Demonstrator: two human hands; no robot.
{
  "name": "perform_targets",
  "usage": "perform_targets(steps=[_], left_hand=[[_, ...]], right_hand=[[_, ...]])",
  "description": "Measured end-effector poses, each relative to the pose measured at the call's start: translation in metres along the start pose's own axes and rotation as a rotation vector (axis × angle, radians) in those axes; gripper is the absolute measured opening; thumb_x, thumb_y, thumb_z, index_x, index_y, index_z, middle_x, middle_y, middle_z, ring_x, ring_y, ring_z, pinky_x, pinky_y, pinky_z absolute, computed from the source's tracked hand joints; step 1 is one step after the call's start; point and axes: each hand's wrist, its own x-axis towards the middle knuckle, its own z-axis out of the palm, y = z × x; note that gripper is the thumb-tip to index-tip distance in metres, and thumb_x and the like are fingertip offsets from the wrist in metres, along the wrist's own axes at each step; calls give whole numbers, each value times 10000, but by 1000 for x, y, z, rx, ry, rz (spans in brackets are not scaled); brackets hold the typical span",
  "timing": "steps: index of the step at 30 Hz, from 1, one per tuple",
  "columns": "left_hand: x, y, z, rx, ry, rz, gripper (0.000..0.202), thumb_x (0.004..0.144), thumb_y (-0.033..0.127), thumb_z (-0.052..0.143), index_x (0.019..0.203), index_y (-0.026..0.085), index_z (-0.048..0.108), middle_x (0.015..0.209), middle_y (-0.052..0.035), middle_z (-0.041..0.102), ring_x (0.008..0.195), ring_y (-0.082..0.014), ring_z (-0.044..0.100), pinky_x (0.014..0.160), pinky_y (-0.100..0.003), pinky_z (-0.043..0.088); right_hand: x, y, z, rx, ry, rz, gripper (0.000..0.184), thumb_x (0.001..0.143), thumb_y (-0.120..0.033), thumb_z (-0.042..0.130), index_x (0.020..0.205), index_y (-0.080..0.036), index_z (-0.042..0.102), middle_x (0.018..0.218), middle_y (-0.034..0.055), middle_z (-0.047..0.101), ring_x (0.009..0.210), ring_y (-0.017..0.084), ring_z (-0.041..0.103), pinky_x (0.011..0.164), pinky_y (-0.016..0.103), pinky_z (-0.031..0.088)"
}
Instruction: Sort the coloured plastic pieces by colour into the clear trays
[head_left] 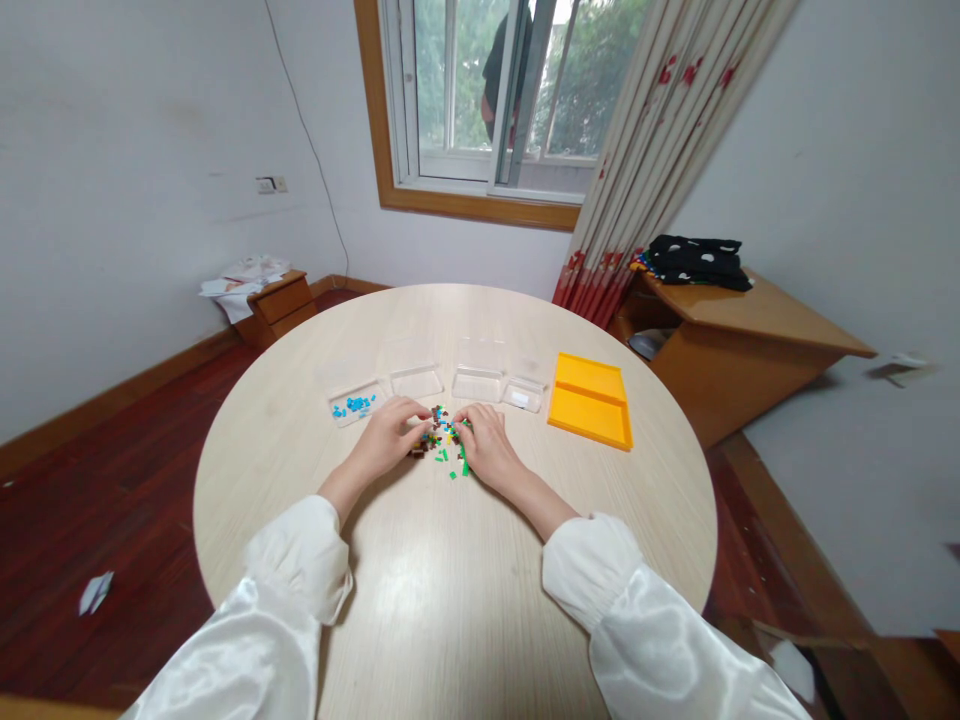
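A loose pile of small toy building bricks (437, 441) in brown, green, blue and yellow lies on the table between both hands. My left hand (391, 436) reaches over the left side of the pile, fingers curved. Its thumb and forefinger are a little apart, with no brick plainly between them. On the other side, my right hand (486, 446) is bent with its thumb and forefinger together around a tiny blue brick. Beyond my left hand, a clear plastic box (337, 419) with its lid raised holds several blue bricks (354, 406).
Further clear boxes, one behind the pile (417, 383), one right of it (477, 386) and a smaller one (523, 396), stand along the back. An open yellow case (590, 400) lies to the right. The round table (450, 600) curves off on both sides.
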Motion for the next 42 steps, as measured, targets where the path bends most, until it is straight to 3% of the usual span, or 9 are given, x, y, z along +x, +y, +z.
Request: perform_targets(steps=[5,20,26,31,36,42], left_hand=[[-1,6,7,-43,-54,113,95,803,249,580,799,181,646,793,-52,656,795,-175,575,750,-311,438],[0,9,4,-36,-47,103,89,797,239,570,747,190,624,787,-55,649,792,-179,572,742,-311,445],[3,-4,-10,91,148,-74,107,781,253,532,744,185,606,770,-39,642,711,-165,537,682,-290,425],[1,-31,-21,258,339,-370,126,751,272,534,750,173,612,784,-50,654,720,-179,566,689,-287,427],[-3,-46,-29,408,315,-546,189,761,286,499,806,170,642,869,-78,680,823,-223,606,744,-309,431],[-4,-42,-31,515,228,-615,230,767,273,480,849,161,663,932,-107,689,905,-262,611,791,-343,432]], right_hand=[[0,-5,4,54,-35,-9,94,884,-168,444,884,-191,535,941,55,606,935,193,492,827,327,330],[0,-3,6,94,-50,-4,150,907,-205,442,869,-190,586,899,42,633,907,172,531,826,309,351],[0,10,3,-131,-21,26,150,873,-171,499,831,-181,643,877,58,651,893,200,521,803,336,323],[-4,14,3,-123,-41,-70,213,827,-82,513,900,-195,679,916,56,628,931,194,501,817,330,327],[-7,13,2,-138,-70,-92,251,790,-27,497,840,-179,691,924,64,612,925,194,487,837,344,325],[-7,15,1,-126,-32,-80,195,822,-72,502,841,-166,671,888,62,615,902,192,492,821,342,327]])
